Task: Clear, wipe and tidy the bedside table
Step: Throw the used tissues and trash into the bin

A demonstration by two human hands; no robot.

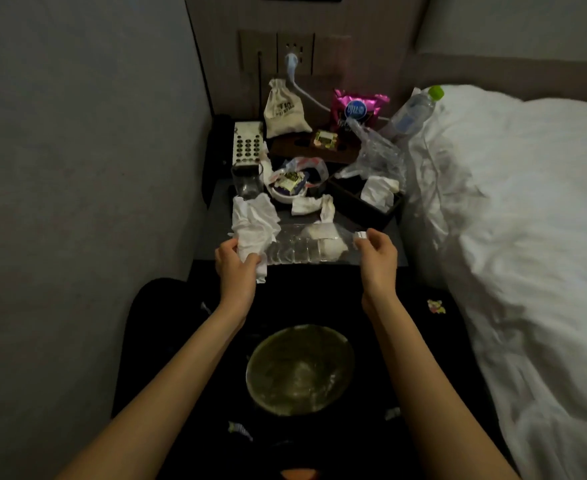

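A cluttered bedside table (pixel 212 237) stands between the wall and the bed. Along its front edge lies an empty clear plastic bottle (pixel 305 245) on its side. My right hand (pixel 376 252) pinches the bottle's white cap end. My left hand (pixel 238 263) grips a crumpled white tissue (pixel 255 223) at the bottle's other end. Behind these lie more crumpled tissues (pixel 311 204), a white bowl with wrappers (pixel 290 183) and a drinking glass (pixel 247 181).
A lined round bin (pixel 299 368) sits on the dark floor below my arms, with scraps of litter (pixel 435 305) around it. Further back are a phone keypad (pixel 247 143), cloth pouch (pixel 283 110), pink snack bag (pixel 357 107), crumpled clear plastic (pixel 376 155), dark tray (pixel 368 206) and a green-capped bottle (pixel 415 110). The bed (pixel 527 220) lies right.
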